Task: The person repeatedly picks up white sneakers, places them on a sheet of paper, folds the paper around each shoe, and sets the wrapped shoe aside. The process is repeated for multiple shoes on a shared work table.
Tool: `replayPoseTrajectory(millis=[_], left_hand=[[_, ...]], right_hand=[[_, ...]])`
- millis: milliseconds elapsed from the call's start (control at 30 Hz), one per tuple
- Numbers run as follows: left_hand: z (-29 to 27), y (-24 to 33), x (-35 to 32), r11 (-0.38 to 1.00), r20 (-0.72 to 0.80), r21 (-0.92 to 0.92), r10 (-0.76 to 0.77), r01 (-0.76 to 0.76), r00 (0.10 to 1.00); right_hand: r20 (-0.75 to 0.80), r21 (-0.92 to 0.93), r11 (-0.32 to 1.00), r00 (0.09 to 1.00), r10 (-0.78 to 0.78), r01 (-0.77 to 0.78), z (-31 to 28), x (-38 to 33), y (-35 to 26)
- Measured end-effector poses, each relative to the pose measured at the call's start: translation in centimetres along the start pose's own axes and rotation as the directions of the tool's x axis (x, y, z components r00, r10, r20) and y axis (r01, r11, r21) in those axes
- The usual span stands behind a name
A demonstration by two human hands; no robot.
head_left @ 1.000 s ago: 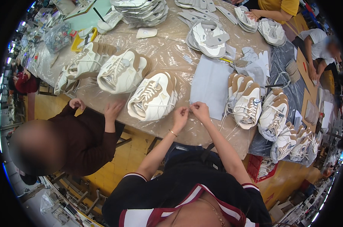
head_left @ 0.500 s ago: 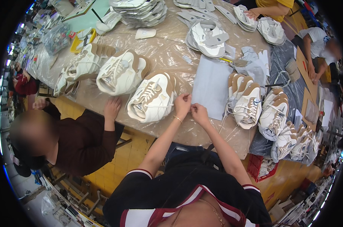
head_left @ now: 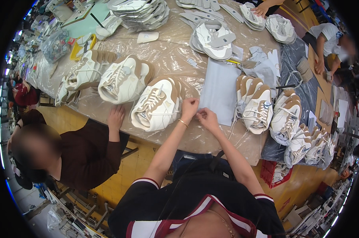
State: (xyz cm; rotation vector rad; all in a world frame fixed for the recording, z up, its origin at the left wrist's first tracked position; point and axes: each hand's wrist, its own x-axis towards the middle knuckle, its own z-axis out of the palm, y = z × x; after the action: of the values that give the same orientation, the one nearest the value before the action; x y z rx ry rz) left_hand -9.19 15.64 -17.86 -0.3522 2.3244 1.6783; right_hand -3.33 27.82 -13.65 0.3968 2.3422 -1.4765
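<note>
My left hand (head_left: 189,108) and my right hand (head_left: 207,118) are close together over the plastic-covered table (head_left: 175,141). Both have their fingers curled into a pinch; whatever may be between the fingertips is too small to make out. Just left of my left hand stands a row of white and tan sneaker uppers (head_left: 157,104) with laces through them. A pale grey sheet (head_left: 219,93) lies flat beyond my right hand. To its right sit more laced uppers (head_left: 260,109), bunched one behind another, with loose laces trailing toward the near edge.
A person in a dark brown top (head_left: 90,152) sits at the left, one hand on the table edge. Stacked flat white upper pieces (head_left: 141,14) and more uppers (head_left: 215,39) lie at the back. A red crate (head_left: 273,173) stands below the table's right side.
My hands stay nearly in place, their fingers still pinched, with the right shifting slightly. The seated person's head and raised arm have moved. The whole view has shifted a little.
</note>
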Motion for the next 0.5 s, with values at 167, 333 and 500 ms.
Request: replayPoseTrajectory(millis=[167, 333, 500], left_hand=[[-0.1, 0.9, -0.1, 0.924, 0.261, -0.266, -0.206, 0.275, 0.943], [0.2, 2.5, -0.5, 0.9, 0.398, -0.281, -0.206, 0.333, 0.894], [0.6, 3.1, -0.3, 0.908, 0.452, -0.274, -0.168, 0.316, 0.876]], right_hand=[[-0.181, 0.257, 0.966, 0.98, 0.084, -0.035, -1.5, 0.5, 0.3], [-0.242, 0.288, 0.958, 0.968, 0.061, 0.012, -3.2, 1.3, 1.2], [-0.244, 0.332, 0.942, 0.969, 0.044, 0.04, -3.2, 1.9, 1.9]])
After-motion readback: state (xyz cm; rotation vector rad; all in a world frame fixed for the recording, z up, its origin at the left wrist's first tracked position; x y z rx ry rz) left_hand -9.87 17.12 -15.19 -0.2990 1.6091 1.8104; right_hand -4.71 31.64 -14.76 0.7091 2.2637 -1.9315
